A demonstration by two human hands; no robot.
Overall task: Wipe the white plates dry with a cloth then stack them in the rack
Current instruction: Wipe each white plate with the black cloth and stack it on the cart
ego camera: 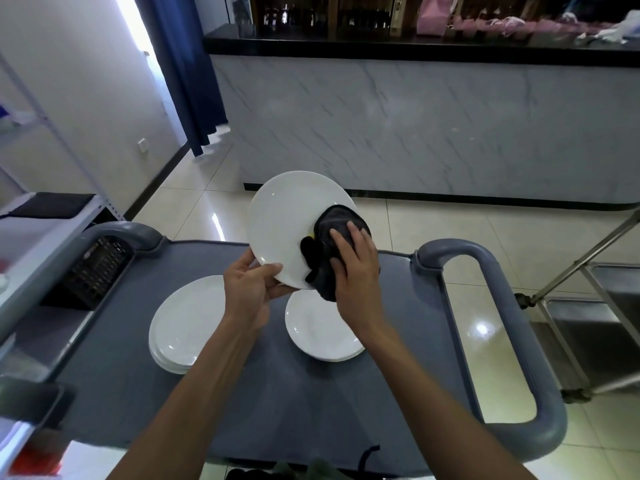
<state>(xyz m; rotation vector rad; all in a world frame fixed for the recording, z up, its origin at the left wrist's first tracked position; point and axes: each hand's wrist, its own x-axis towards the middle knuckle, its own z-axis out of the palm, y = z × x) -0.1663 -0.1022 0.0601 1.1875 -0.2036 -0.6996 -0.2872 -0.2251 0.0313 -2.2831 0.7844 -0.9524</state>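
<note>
Above the cart (pixel 263 403), left hand (pixel 247 289) pinches the tilted plate (pixel 284 223) at its lower rim; right hand (pixel 353 268) presses a dark cloth (pixel 334 223) flat against its face; below the grip, stacked plates (pixel 183 327) left, another plate (pixel 318 330) right

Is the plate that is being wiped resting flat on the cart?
No, the left hand holds the plate tilted in the air above the cart.
</note>
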